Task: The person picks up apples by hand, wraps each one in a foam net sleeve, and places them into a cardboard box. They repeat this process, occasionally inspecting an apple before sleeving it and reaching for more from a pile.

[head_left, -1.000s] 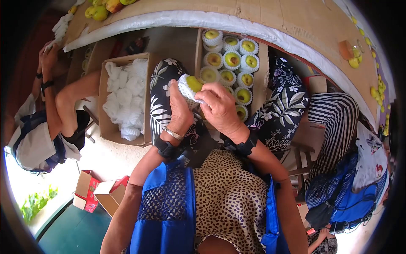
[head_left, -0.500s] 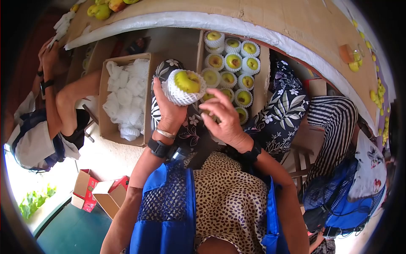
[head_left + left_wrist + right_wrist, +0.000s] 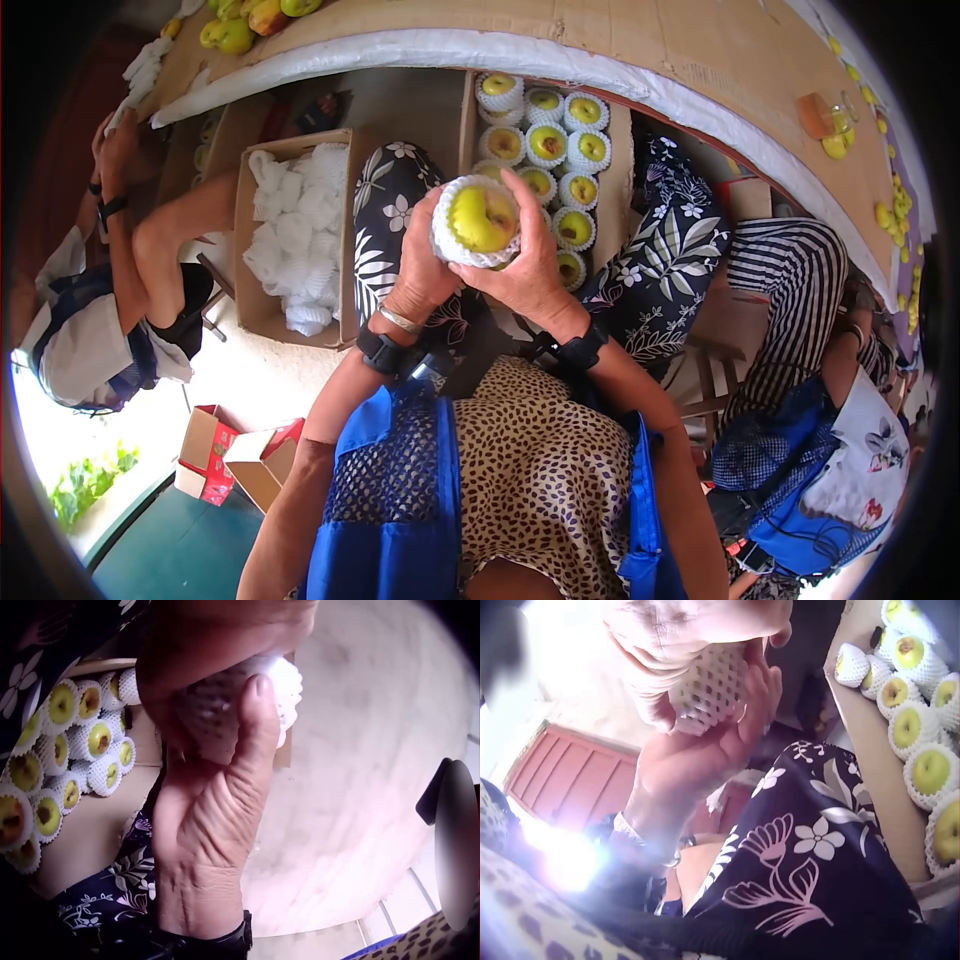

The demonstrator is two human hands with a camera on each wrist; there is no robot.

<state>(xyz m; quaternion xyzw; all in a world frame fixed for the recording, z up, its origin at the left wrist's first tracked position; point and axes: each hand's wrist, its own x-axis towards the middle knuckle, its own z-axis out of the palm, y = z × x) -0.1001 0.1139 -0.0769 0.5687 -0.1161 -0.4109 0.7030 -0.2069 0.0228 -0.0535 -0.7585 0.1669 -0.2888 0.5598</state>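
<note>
Between both hands is a yellow-green apple (image 3: 482, 218) in a white foam net sleeve (image 3: 289, 694), its bare top facing up in the head view. My left hand (image 3: 424, 262) grips it from the left and below, the thumb laid along the netting in the left wrist view. From the right, my right hand (image 3: 535, 275) curls round the same apple, fingers over its far side and thumb near its lower edge. In the right wrist view the net (image 3: 709, 690) shows between the two hands.
A carton (image 3: 465, 125) of netted apples stands ahead, beyond the hands. To the left, another carton (image 3: 240, 285) holds loose white foam nets (image 3: 300, 225). The cardboard-covered table (image 3: 600, 60) spans the far side, with loose fruit (image 3: 235, 38) on it. Other people sit at both sides.
The apple was tilted, then upright in the left hand while the right hand came away with fingers spread. Now the right hand is back round it, and the apple has shifted slightly right.
</note>
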